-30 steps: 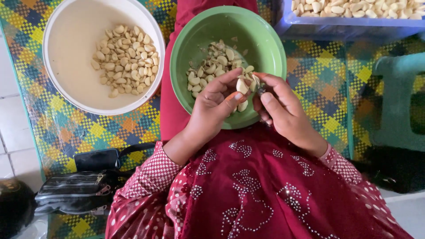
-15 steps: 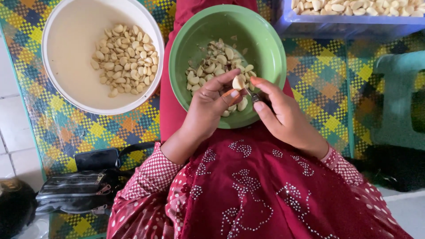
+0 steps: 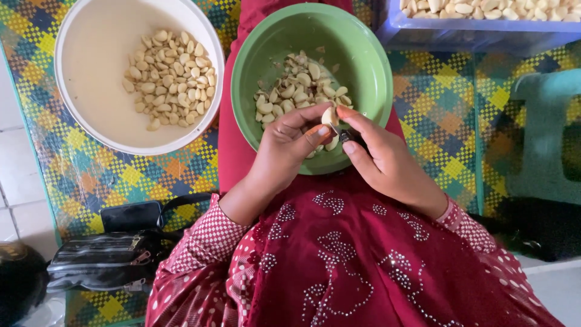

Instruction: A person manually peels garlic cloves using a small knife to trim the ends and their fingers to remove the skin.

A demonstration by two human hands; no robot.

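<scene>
A green bowl [image 3: 363, 66] rests on my lap and holds a heap of garlic cloves [image 3: 296, 91] with bits of skin. Over its near rim my left hand [image 3: 284, 151] pinches one pale garlic clove [image 3: 328, 116] between thumb and fingers. My right hand [image 3: 387, 163] meets it from the right, gripping a small dark knife [image 3: 346, 137] whose blade touches the clove. Both hands wear red patterned sleeves.
A white bowl [image 3: 91, 109] of peeled garlic cloves [image 3: 169, 75] sits to the left on a colourful woven mat [image 3: 442, 109]. A blue tray [image 3: 478, 36] with more cloves is at the top right, a teal plastic stool [image 3: 544, 139] at the right, a black bag [image 3: 109, 254] at the lower left.
Both hands have shifted slightly down and toward me over the green bowl's near rim, still working the same clove; the clove has turned between the fingers.
</scene>
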